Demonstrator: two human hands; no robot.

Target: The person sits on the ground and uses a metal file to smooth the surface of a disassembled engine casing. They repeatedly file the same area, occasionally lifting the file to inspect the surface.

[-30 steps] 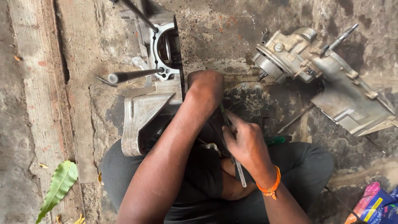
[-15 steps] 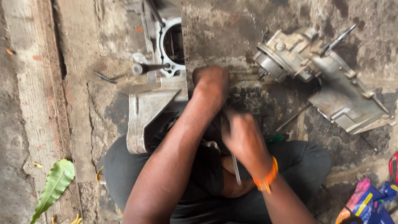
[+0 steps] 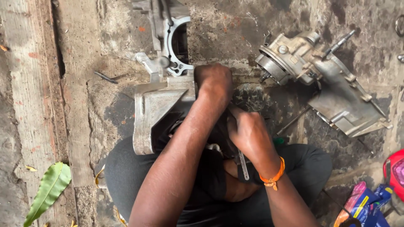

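Note:
A grey metal engine case half (image 3: 153,107) stands on the oily concrete floor between my knees, its round bore ring at the top. My left hand (image 3: 213,82) is closed and pressed on the case's right edge, the forearm crossing over it. My right hand (image 3: 248,132) is shut on a slim flat metal tool (image 3: 243,164) whose handle end sticks out below the fist; its working end is hidden under my hands. An orange band sits on my right wrist (image 3: 272,176).
A second engine case half (image 3: 328,84) with a shaft lies at the right. A small dark bolt (image 3: 105,77) lies on the floor at the left. A green leaf (image 3: 48,191) lies bottom left, colourful packets (image 3: 362,206) and a red object (image 3: 393,172) bottom right.
The view has shifted, so the case and both hands sit lower and more to the right in frame. My right hand has jiggled slightly with the tool; the left hand stays on the case.

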